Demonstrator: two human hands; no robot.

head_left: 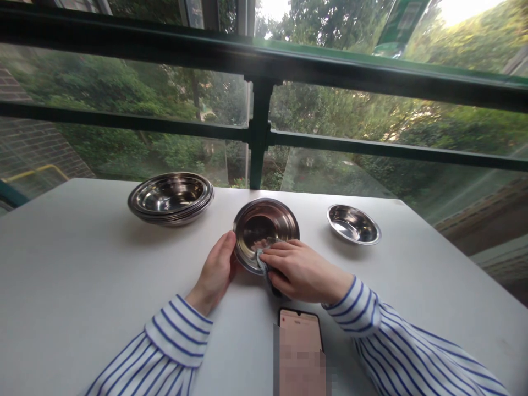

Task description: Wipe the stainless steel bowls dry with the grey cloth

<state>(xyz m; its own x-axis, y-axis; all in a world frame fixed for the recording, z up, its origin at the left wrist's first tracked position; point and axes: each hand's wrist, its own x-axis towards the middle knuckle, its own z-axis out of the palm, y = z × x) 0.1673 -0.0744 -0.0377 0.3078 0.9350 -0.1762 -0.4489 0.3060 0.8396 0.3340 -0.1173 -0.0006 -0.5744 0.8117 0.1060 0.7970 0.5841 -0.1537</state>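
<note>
A shiny metal bowl (264, 212) is tilted toward me above the middle of the white table. My left hand (218, 269) grips its left rim, with the thumb in front and the other fingers mostly hidden behind. In my right hand (301, 269) is a bunched grey cloth (263, 263), pressed against the bowl's lower right inner wall. Those fingers are curled over the cloth, and part of it hangs dark below the hand. A stack of several metal bowls (171, 198) stands to the left. One smaller metal bowl (353, 224) sits upright on the right.
The white table (82, 275) reaches to a window with dark green frame bars (259, 132). A phone (300, 341), partly blurred out, lies near me, below my right hand. Beyond the upper rail is a green object (402, 25), perhaps a bottle.
</note>
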